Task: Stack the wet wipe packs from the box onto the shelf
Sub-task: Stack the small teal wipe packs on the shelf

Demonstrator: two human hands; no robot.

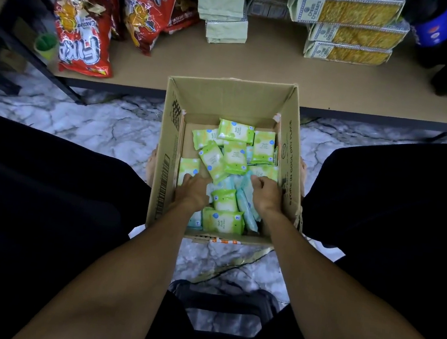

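Box (288, 148): open, on floor (83, 127) before shelf (268, 72).
Wet wipe packs (234, 156): loose heap inside box.
Left hand (194, 188): fingers on green pack (189, 167); grip unclear.
Right hand (267, 193): fingers curled on pale blue pack (248, 188).

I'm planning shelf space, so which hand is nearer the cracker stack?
Right. The right hand is in the box's right half, closer below the cracker stack; the left hand is in the left half, farther away.

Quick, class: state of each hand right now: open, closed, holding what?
Left hand: among the packs, grip cannot be told.
Right hand: curled on a blue pack.
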